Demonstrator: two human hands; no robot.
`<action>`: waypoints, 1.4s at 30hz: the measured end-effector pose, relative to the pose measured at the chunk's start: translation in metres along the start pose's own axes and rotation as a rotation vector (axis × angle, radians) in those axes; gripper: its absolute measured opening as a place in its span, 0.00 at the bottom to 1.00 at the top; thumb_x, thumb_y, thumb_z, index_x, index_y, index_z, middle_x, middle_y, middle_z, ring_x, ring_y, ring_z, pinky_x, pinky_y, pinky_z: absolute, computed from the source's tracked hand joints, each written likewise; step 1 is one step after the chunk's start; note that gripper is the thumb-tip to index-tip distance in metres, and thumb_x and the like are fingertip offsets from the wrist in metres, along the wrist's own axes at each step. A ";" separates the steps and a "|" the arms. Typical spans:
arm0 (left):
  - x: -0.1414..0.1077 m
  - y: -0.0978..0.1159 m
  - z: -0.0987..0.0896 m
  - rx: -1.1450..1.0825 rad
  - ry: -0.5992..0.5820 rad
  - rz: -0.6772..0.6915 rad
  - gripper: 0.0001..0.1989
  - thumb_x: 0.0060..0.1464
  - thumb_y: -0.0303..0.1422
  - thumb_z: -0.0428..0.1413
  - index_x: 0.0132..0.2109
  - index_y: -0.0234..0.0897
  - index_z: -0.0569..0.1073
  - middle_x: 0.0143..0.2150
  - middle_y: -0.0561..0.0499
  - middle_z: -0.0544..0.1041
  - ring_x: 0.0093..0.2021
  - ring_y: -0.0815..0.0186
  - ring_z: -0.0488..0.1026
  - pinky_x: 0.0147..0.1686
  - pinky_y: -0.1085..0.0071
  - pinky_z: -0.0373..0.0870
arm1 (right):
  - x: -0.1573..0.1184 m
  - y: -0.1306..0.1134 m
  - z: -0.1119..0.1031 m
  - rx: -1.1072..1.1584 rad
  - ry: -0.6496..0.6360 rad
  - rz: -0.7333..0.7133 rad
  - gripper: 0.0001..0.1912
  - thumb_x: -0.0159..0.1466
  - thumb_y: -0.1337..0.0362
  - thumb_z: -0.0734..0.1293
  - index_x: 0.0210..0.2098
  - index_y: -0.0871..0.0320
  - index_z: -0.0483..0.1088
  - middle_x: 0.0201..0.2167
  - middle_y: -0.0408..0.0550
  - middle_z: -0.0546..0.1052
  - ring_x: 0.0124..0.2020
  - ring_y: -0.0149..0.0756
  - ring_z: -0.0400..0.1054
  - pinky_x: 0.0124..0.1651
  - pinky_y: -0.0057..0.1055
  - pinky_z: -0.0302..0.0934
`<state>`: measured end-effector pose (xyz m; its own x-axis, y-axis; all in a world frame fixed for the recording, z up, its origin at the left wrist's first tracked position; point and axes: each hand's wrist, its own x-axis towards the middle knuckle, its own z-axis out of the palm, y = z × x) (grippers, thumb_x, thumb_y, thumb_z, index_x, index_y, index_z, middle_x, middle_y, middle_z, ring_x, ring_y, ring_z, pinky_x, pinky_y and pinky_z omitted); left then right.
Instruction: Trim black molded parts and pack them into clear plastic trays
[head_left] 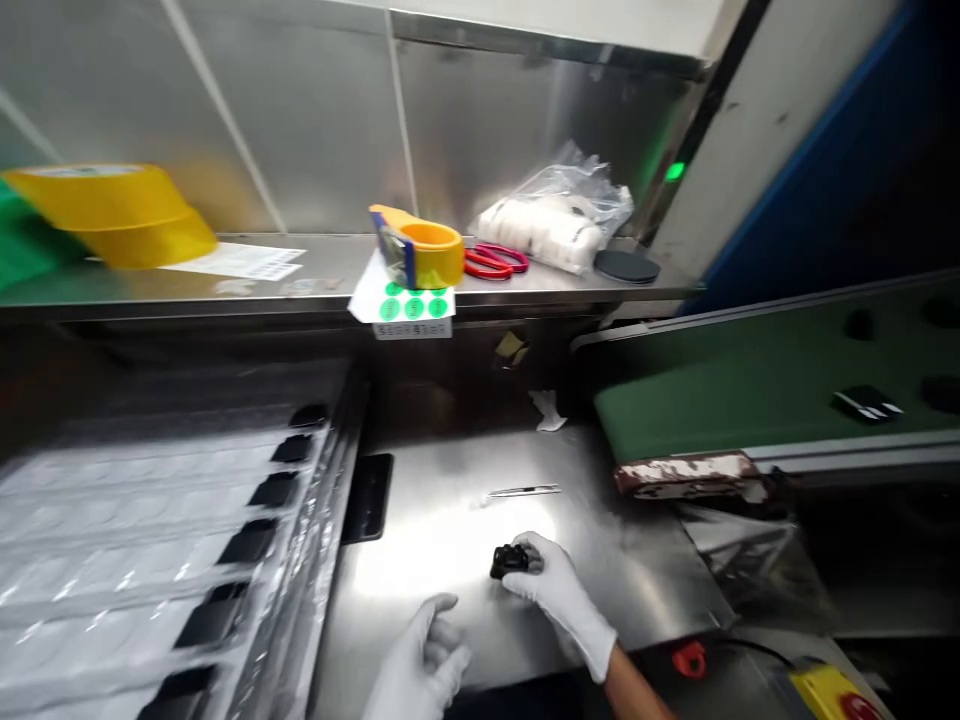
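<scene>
My right hand [559, 590], in a white glove, grips a small black part [510, 562] between thumb and fingers, just above the steel worktop [450, 520]. The part looks blocky, but blur hides its exact kind. My left hand [424, 660], also gloved in white, hovers to the left with its fingers half curled and apart, holding nothing. Beyond the right hand lies a thin metal tool like tweezers [523, 491]. A dark flat phone-like slab [368, 497] rests at the worktop's left side.
Left stands a clear plastic tray [90, 560] with several black parts along one edge. A green conveyor belt [720, 390] carrying black parts runs at right. The back shelf [322, 285] holds yellow tape [135, 220], red-handled scissors [491, 262] and a bag of white rolls [547, 225].
</scene>
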<state>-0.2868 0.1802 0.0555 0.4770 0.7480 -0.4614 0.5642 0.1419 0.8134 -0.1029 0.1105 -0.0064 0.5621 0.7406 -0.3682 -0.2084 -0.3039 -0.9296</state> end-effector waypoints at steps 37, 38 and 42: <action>-0.073 0.088 -0.017 -0.654 -0.118 0.023 0.36 0.37 0.13 0.57 0.53 0.46 0.67 0.47 0.49 0.79 0.50 0.55 0.76 0.52 0.60 0.71 | -0.092 -0.069 0.009 0.040 -0.305 -0.651 0.33 0.56 0.69 0.74 0.59 0.44 0.67 0.25 0.43 0.78 0.23 0.31 0.69 0.26 0.27 0.66; -0.073 0.090 -0.017 -0.651 -0.105 0.000 0.35 0.36 0.14 0.58 0.53 0.45 0.68 0.46 0.50 0.79 0.49 0.56 0.76 0.52 0.60 0.71 | -0.091 -0.068 0.010 0.043 -0.323 -0.676 0.33 0.57 0.70 0.73 0.60 0.44 0.66 0.25 0.43 0.78 0.23 0.31 0.69 0.26 0.26 0.66; -0.071 0.097 -0.016 -0.693 -0.094 -0.006 0.28 0.35 0.18 0.59 0.47 0.41 0.70 0.40 0.50 0.80 0.43 0.58 0.78 0.47 0.63 0.72 | -0.086 -0.061 0.010 0.036 -0.359 -0.659 0.34 0.58 0.70 0.72 0.61 0.44 0.64 0.26 0.42 0.78 0.23 0.30 0.68 0.26 0.26 0.65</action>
<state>-0.2767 0.1515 0.1723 0.5496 0.6910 -0.4696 0.0217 0.5500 0.8349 -0.1470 0.0710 0.0816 0.2854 0.9143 0.2875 0.0515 0.2849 -0.9572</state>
